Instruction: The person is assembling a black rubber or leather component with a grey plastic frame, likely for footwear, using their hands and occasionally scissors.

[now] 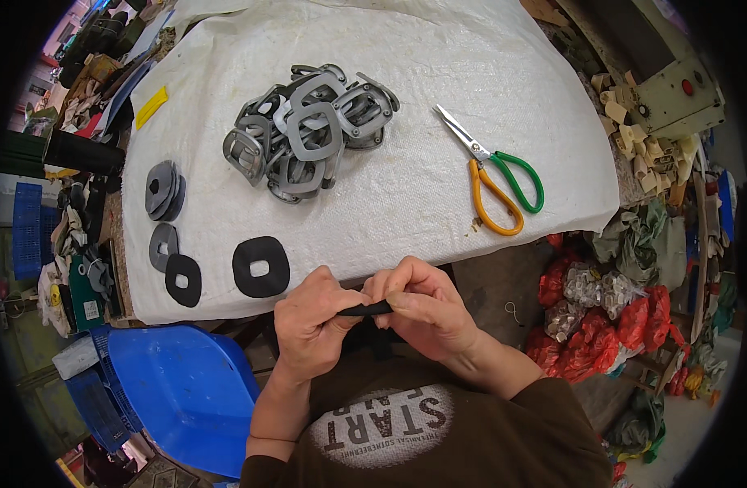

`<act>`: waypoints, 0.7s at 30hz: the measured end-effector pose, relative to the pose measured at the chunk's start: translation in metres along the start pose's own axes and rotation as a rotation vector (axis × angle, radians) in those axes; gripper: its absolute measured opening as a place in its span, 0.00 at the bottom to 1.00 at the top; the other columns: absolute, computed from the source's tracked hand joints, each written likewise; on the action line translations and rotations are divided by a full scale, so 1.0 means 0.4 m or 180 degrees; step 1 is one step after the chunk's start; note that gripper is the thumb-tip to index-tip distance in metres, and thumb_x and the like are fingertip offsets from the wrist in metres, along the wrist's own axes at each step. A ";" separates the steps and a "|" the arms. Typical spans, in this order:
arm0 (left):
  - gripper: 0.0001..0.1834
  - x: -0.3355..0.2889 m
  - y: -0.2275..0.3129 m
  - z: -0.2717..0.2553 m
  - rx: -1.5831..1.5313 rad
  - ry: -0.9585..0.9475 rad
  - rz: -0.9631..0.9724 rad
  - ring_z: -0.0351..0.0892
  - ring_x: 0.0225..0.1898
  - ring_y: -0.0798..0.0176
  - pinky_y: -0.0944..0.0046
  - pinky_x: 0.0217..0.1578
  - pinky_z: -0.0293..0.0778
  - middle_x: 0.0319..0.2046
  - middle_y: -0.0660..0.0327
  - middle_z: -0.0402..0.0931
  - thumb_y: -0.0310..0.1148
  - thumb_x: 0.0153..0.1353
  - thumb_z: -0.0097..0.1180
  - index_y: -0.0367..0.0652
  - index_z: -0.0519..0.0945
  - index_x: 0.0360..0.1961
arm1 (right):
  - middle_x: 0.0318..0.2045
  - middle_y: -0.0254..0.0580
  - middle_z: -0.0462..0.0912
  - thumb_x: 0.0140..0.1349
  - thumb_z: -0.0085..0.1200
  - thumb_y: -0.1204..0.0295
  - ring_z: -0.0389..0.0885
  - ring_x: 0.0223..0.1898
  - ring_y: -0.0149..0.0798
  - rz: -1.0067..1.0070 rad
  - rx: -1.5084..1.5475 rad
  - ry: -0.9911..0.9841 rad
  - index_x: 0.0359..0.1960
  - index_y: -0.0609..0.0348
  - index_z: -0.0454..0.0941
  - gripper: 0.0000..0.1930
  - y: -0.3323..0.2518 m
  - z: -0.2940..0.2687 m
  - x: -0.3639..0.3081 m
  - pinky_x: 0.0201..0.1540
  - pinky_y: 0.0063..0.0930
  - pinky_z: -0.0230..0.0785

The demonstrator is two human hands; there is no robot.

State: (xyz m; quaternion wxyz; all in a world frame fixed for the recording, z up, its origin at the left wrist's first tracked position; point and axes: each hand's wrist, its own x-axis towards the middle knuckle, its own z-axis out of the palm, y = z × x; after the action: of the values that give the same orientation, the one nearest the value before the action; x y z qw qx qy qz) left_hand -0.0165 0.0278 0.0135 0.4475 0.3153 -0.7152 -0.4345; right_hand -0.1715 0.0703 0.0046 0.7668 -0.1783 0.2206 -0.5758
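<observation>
Between my two hands, just off the table's near edge, is a thin black piece (365, 310) seen edge-on; its full shape is hidden. My left hand (312, 319) pinches its left end, and my right hand (422, 307) grips the other end between thumb and fingers. Close to my left hand, a black rounded-square pad (261, 281) with a square hole lies flat on the white sheet. Farther left lie a smaller black pad (183, 294), a grey one (159, 246) partly under it, and a stack of grey pads (156, 189).
A heap of grey square frames (315, 132) fills the table's middle. Scissors (487, 163) with one green and one orange handle lie to the right, a yellow strip (151, 108) far left. A blue basin (182, 398) stands at lower left, red bags (589, 346) at right.
</observation>
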 end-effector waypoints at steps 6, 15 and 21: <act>0.06 0.001 0.004 0.006 0.0253 0.0066 0.0231 0.61 0.18 0.66 0.69 0.19 0.58 0.16 0.65 0.70 0.29 0.46 0.61 0.40 0.79 0.26 | 0.24 0.40 0.69 0.56 0.48 0.75 0.66 0.29 0.35 -0.0043 0.0258 0.0018 0.29 0.59 0.67 0.03 0.010 0.003 0.009 0.37 0.28 0.58; 0.06 -0.002 -0.001 -0.002 0.0225 -0.0089 0.0215 0.63 0.19 0.66 0.70 0.20 0.59 0.16 0.63 0.71 0.28 0.48 0.60 0.38 0.79 0.26 | 0.30 0.37 0.71 0.62 0.45 0.72 0.71 0.35 0.29 -0.0041 -0.0377 0.0029 0.54 0.58 0.60 0.19 -0.006 0.000 -0.001 0.36 0.23 0.65; 0.07 -0.006 -0.006 0.006 -0.0438 0.0251 -0.0135 0.64 0.18 0.70 0.72 0.20 0.60 0.17 0.64 0.72 0.31 0.53 0.59 0.38 0.78 0.29 | 0.32 0.47 0.74 0.62 0.45 0.76 0.72 0.30 0.34 -0.1422 -0.2736 -0.1094 0.52 0.61 0.64 0.16 -0.025 -0.025 0.020 0.37 0.27 0.67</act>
State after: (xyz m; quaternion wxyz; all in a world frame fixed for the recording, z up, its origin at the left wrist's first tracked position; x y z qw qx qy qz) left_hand -0.0175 0.0294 0.0098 0.4866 0.3158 -0.6587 -0.4793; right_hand -0.1831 0.0598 0.0006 0.5076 -0.6123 0.2647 -0.5453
